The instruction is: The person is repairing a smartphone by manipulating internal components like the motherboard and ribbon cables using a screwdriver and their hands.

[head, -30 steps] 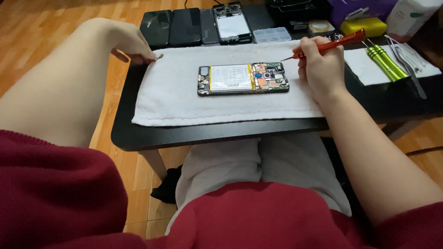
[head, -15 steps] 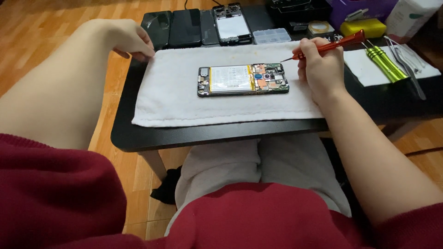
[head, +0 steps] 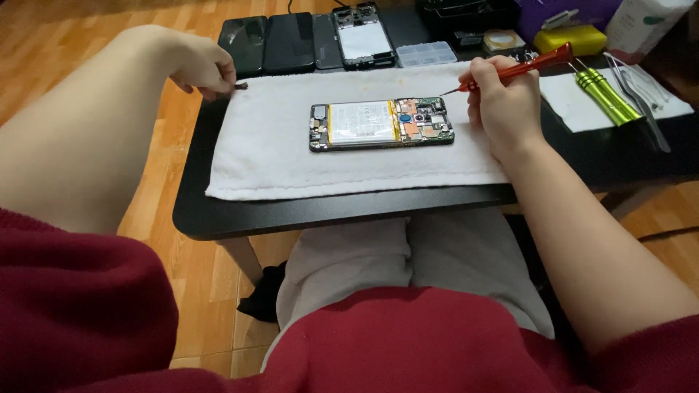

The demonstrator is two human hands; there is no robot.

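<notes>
An opened phone with its back off lies flat on a white towel, showing its battery and circuit board. My right hand rests on the towel just right of the phone and grips a red screwdriver, tip pointing at the phone's upper right corner. My left hand hovers at the towel's far left corner, pinching a small dark part between its fingertips.
The towel covers a small black table. Behind it lie dark phone panels, another opened phone and a clear parts box. Green-handled screwdrivers and tweezers lie on white paper at the right. Wooden floor lies to the left.
My left hand has lifted slightly off the towel's left corner and shifted away, still pinching the small part. The right hand and screwdriver stay almost still.
</notes>
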